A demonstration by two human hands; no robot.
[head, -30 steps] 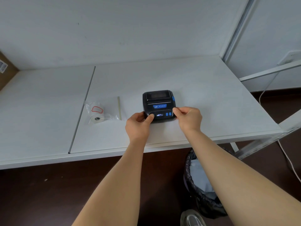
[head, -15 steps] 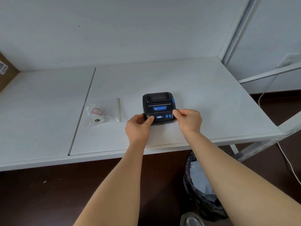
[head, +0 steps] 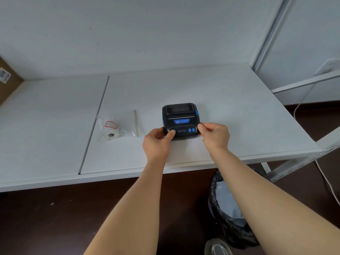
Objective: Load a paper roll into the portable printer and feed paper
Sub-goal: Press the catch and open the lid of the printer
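Note:
A small black portable printer (head: 180,116) with blue buttons and a blue side latch lies flat on the white table (head: 239,115), its lid closed. My left hand (head: 156,142) grips its near left corner, thumb on the front panel. My right hand (head: 215,137) pinches its near right corner. To the left, a white paper roll (head: 111,135) lies inside a clear plastic bag (head: 117,126) with a red-outlined label.
A thin seam (head: 93,124) divides the table left of the bag. A cardboard box (head: 7,80) stands at the far left. Below the table's front edge are a black-lined bin (head: 230,214), a white cable (head: 325,181) and a metal rack frame (head: 301,81).
Both hands stay on the printer's near corners. The printer and hands sit slightly lower in view, mostly from a small head shift; the printer display looks dimmer now.

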